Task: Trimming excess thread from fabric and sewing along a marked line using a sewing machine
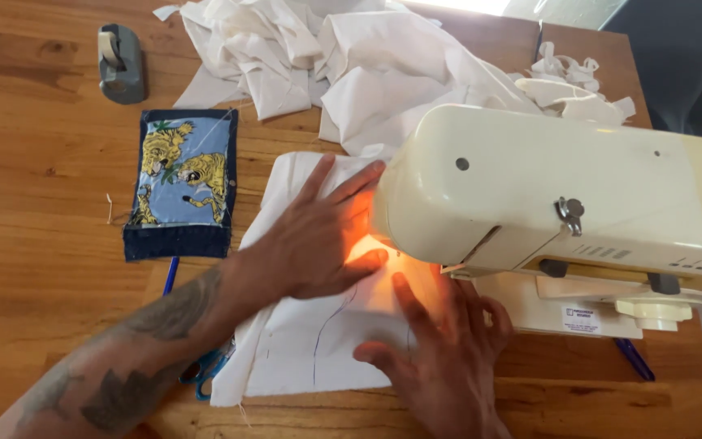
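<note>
White cloth [318, 341]: thin, light and soft; I judge it will slide and pucker easily, so it is best held by flat palms pressing it to the desk [34, 187] on either side of the seam line, not pinched.
Cloth place: flat on the desk, its far edge running under the head of the cream sewing machine [546, 195], lit orange by the machine lamp; a blue pen line crosses it.
Left hand [318, 236]: open, fingers spread, palm down on the cloth just left of the needle area.
Right hand [440, 341]: open and flat on the cloth, just in front of the needle area, forefinger pointing toward it.
Needle: hidden by the machine head.
Scissors [205, 370]: blue handles peep out from under the cloth's near left edge.
Pouch [180, 183]: tiger-print, dark-edged, left of the cloth, apart from it.
Tape dispenser [119, 61]: grey, far left.
Scraps [351, 57]: heap of white fabric behind the machine.
</note>
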